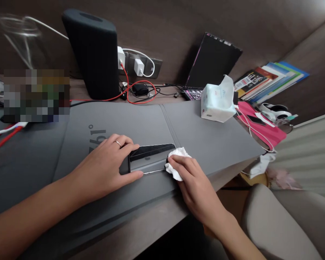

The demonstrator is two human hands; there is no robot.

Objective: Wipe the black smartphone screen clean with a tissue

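A dark smartphone lies flat, glass side up, on the grey desk mat. My left hand, with a ring on one finger, grips the phone's left end, the thumb along its near edge and the fingertips at its far edge. Bunched in my right hand is a crumpled white tissue, pressed against the phone's right end. The tissue covers that end of the screen. A pale reflection shows across the glass.
A tissue pack stands on the mat's far right. Behind are a tall black speaker-like object, chargers with a red cable, a leaning dark panel and books. White headphones sit right; a chair stands nearby.
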